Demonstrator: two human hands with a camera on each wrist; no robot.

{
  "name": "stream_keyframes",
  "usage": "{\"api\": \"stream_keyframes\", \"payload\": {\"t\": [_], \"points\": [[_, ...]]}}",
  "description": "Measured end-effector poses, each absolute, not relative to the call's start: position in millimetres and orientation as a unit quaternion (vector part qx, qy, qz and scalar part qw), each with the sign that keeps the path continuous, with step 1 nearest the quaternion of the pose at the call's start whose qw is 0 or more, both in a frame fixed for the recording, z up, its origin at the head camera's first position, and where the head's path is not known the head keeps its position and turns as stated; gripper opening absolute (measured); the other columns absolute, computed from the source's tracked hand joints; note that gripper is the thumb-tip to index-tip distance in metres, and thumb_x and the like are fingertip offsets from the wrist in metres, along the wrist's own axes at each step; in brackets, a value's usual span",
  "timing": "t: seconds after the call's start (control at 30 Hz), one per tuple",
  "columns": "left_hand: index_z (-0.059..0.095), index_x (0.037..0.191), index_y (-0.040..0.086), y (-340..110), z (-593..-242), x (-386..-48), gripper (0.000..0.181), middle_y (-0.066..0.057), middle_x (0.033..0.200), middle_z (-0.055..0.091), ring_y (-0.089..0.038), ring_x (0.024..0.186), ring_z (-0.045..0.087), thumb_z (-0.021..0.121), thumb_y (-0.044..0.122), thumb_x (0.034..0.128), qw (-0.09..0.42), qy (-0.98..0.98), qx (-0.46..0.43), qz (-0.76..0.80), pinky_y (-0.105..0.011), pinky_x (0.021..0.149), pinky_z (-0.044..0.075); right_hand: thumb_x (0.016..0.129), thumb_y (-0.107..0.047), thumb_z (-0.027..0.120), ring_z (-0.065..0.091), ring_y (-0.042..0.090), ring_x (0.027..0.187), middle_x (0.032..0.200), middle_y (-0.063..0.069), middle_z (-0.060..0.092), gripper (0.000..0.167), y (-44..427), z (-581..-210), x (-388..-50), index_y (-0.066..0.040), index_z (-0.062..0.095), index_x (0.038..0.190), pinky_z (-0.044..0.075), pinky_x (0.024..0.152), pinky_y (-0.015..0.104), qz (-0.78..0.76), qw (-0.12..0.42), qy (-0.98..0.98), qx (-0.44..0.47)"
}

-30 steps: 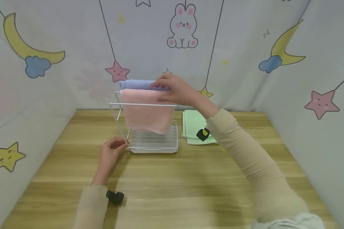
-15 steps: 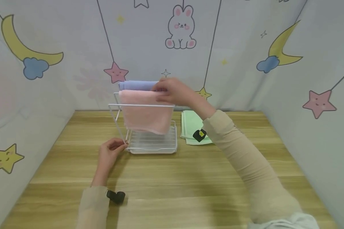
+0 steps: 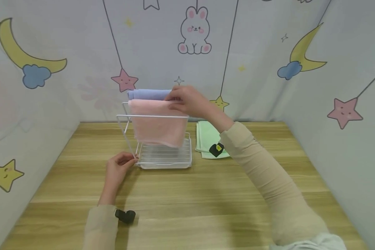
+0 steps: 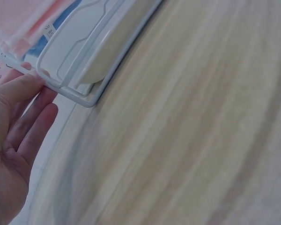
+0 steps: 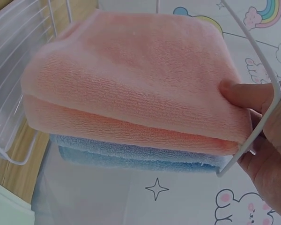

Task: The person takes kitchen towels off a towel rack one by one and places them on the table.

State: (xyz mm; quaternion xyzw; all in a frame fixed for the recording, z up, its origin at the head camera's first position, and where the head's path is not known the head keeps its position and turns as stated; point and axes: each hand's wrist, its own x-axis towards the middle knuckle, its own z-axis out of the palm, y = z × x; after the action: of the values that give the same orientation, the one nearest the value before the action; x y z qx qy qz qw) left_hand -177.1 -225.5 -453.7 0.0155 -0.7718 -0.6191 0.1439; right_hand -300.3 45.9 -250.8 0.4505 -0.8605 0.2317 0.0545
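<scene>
Pinching the pink towel (image 3: 154, 130), the right hand (image 3: 190, 100) has it below and leftward.

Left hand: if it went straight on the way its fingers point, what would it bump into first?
The white wire rack: the left hand pinches its near left corner. Past that wire, the white tray looks next, though depth is hard to judge.

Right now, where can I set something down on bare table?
The widest bare patch of table lies in front of the white rack, between the sleeves; another, between the right sleeve and right wall. It's crowded at the rack: left hand, right hand, pink towel and blue towel, with the green towel close by.
</scene>
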Motion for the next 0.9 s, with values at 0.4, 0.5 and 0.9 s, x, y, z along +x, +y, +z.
{"api": "stream_keyframes", "payload": {"t": [0.4, 0.5, 0.9], "points": [[0.065, 0.093, -0.015, -230, -465, -184, 0.017, -0.018, 0.095, 0.076, 0.009, 0.078, 0.068, 0.075, -0.007, 0.0819, 0.136, -0.766, 0.024, -0.628, -0.008, 0.073, 0.055, 0.094, -0.012, 0.067, 0.058, 0.017, 0.083, 0.094, 0.007, 0.070, 0.014, 47, -254, -300, -0.007, 0.075, 0.103, 0.048, 0.073, 0.025, 0.255, 0.103, -0.842, 0.464], [0.066, 0.094, -0.014, -233, -474, -189, 0.018, -0.015, 0.095, 0.077, 0.010, 0.079, 0.068, 0.075, -0.004, 0.0823, 0.138, -0.770, 0.024, -0.623, -0.008, 0.073, 0.055, 0.094, -0.011, 0.067, 0.058, 0.017, 0.081, 0.092, 0.007, 0.070, 0.013, 47, -254, -300, -0.006, 0.076, 0.102, 0.048, 0.072, 0.024, 0.262, 0.108, -0.839, 0.464], [0.067, 0.096, -0.010, -234, -477, -190, 0.020, 0.004, 0.091, 0.078, 0.011, 0.080, 0.067, 0.077, 0.002, 0.0829, 0.141, -0.784, 0.038, -0.603, -0.009, 0.073, 0.056, 0.093, -0.008, 0.067, 0.056, 0.016, 0.076, 0.088, 0.008, 0.069, 0.012, 46, -254, -304, -0.005, 0.076, 0.100, 0.045, 0.068, 0.021, 0.273, 0.124, -0.829, 0.472]]}}
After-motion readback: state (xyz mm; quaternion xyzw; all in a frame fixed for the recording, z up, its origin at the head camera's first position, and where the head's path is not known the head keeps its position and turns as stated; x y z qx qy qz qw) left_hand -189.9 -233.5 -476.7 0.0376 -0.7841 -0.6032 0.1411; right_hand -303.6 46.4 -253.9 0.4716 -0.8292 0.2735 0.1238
